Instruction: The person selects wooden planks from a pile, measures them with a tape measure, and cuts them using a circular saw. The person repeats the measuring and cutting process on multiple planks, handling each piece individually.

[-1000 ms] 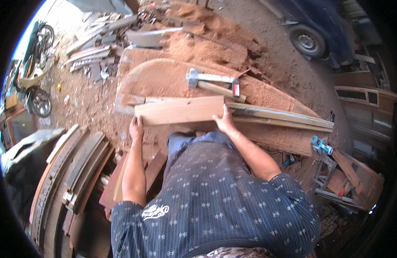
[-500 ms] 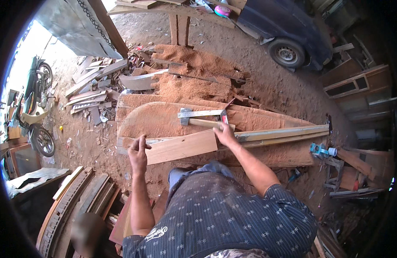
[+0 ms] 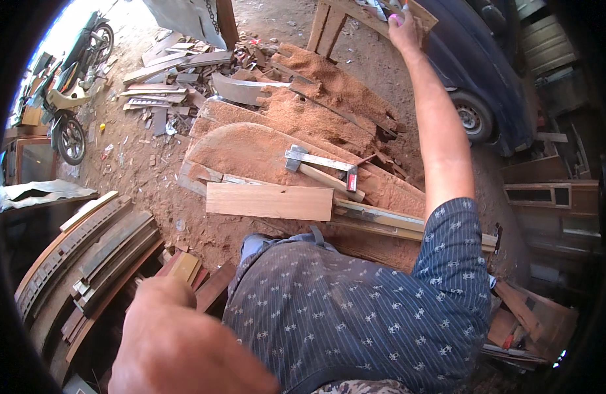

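- Brownish-red dirt floor, littered with chips and scraps, spreads under this cluttered outdoor wood yard.
- Nearest, at the lower left, the left hand shows large and blurred, back of the hand up; I cannot tell whether its fingers are open or closed, and nothing shows in it.
- Just right of it is the person's dark patterned shirt; on the left stand stacked wooden frames.
- Beyond the shirt, a pale brown plank lies flat, long axis left to right, with a small dark knot near its far edge and neither hand on it.
- Past the plank, a hammer and a metal square lie together on broad boards dusted with orange sawdust.
- Farther off, at the far right, the right hand is at the end of an outstretched arm, over a wooden tabletop.
- On that tabletop sits a pink thing, right at the right hand's fingers and well apart from the left hand. It looks small, rounded and bright, partly covered, with no clear long axis. Whether the fingers have closed on it I cannot tell.
- Beside the tabletop stands a dark blue car.
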